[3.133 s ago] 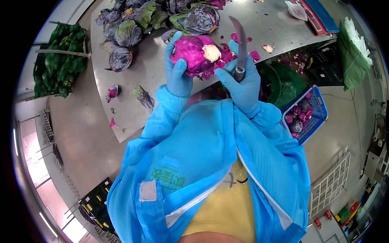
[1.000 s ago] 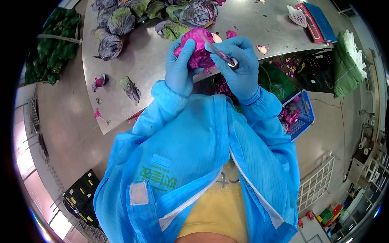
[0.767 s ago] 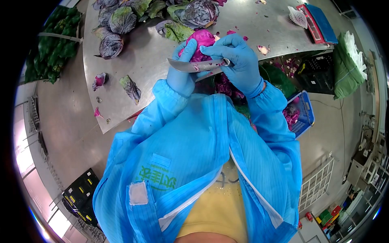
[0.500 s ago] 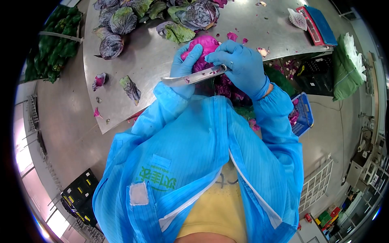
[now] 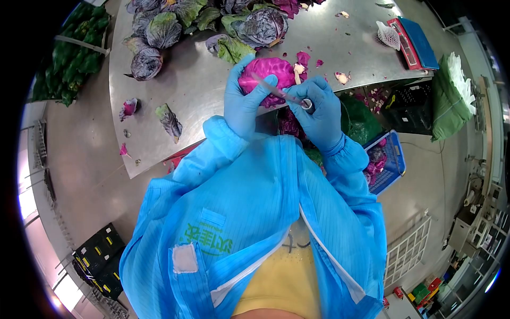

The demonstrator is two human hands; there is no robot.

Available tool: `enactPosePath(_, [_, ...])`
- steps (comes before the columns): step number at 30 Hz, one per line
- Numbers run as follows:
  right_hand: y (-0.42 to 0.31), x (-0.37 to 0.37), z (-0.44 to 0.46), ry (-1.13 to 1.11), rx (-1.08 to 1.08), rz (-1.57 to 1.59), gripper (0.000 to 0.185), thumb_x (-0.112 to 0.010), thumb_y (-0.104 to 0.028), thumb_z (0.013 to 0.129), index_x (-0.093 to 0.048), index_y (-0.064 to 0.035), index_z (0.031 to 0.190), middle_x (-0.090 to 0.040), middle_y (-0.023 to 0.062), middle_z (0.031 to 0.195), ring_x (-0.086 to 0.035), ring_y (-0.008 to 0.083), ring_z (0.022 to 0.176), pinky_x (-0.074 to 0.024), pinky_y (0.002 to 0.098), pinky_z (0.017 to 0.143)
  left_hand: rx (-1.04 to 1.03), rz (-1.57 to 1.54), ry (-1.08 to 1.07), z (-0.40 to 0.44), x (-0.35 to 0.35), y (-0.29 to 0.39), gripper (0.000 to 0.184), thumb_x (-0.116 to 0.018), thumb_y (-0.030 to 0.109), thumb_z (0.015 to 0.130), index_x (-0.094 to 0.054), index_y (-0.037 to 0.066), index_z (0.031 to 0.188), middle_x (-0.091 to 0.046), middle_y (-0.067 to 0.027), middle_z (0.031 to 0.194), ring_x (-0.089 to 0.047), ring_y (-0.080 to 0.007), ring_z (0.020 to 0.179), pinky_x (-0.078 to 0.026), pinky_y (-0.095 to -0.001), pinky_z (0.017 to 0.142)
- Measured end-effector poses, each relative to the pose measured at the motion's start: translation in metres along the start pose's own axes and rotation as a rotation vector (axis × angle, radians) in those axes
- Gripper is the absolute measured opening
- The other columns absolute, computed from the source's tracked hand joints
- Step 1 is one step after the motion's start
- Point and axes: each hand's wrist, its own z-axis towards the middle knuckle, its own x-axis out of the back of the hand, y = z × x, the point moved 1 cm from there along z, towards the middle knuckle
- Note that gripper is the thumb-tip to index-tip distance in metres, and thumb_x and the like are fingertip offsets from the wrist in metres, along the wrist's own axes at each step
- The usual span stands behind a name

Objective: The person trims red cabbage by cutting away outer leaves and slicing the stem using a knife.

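Functionally, the left hand grips the magenta cabbage at 12 o'clock, bracing it with the pale stem end exposed towards 3 o'clock; the right hand is closed around the knife for blade control, though motion blur probably obscures any contact.
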Motion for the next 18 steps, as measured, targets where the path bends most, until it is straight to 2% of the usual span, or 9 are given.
enactPosePath(4, [0.001, -0.009, -0.008, 0.096, -0.127, 0.063, 0.012, -0.066, -0.001, 0.073, -0.062, -0.0053, 0.083, -0.058, 0.0072, 0.078, -0.054, 0.0205, 0.070, -0.0436, 0.0290, 0.060, -0.110, 0.068, 0.002, 0.000, -0.003, 0.000, 0.062, -0.072, 0.007, 0.078, -0.039, 0.007, 0.130, -0.054, -0.0109, 0.115, -0.058, -0.0192, 0.101, -0.051, -0.0319, 0.087])
enactPosePath(7, [-0.003, -0.012, -0.007, 0.149, -0.145, 0.123, 0.008, -0.066, -0.003, 0.077, -0.061, -0.0040, 0.082, -0.058, 0.0068, 0.077, -0.053, 0.0181, 0.071, -0.0430, 0.0284, 0.062, -0.165, 0.103, -0.002, 0.001, -0.002, -0.001, 0.065, -0.074, 0.006, 0.076, -0.038, 0.006, 0.131, -0.054, -0.0111, 0.115, -0.057, -0.0200, 0.104, -0.050, -0.0331, 0.090])
enactPosePath(13, [0.007, -0.021, -0.013, 0.317, -0.189, 0.342, 0.009, -0.068, -0.002, 0.076, -0.062, -0.0027, 0.083, -0.058, 0.0053, 0.076, -0.052, 0.0160, 0.072, -0.0419, 0.0276, 0.065, -0.217, 0.158, 0.010, 0.000, -0.001, 0.001, 0.067, -0.075, 0.006, 0.075, -0.038, 0.006, 0.131, -0.053, -0.0117, 0.116, -0.057, -0.0202, 0.104, -0.050, -0.0328, 0.090])
enactPosePath(17, [0.008, -0.020, -0.016, 0.318, -0.218, 0.317, 0.011, -0.068, 0.001, 0.075, -0.063, -0.0022, 0.084, -0.058, 0.0049, 0.077, -0.052, 0.0158, 0.074, -0.0421, 0.0272, 0.067, -0.198, 0.116, 0.024, 0.000, -0.004, 0.004, 0.066, -0.074, 0.006, 0.076, -0.038, 0.005, 0.131, -0.053, -0.0123, 0.117, -0.057, -0.0203, 0.104, -0.050, -0.0329, 0.090])
enactPosePath(18, [0.008, -0.021, -0.018, 0.330, -0.268, 0.360, 0.011, -0.067, 0.002, 0.076, -0.063, -0.0020, 0.085, -0.058, 0.0037, 0.077, -0.052, 0.0134, 0.074, -0.0419, 0.0256, 0.066, -0.179, 0.085, 0.027, -0.001, -0.004, 0.005, 0.065, -0.074, 0.006, 0.077, -0.038, 0.005, 0.131, -0.053, -0.0126, 0.117, -0.057, -0.0205, 0.104, -0.050, -0.0330, 0.090])
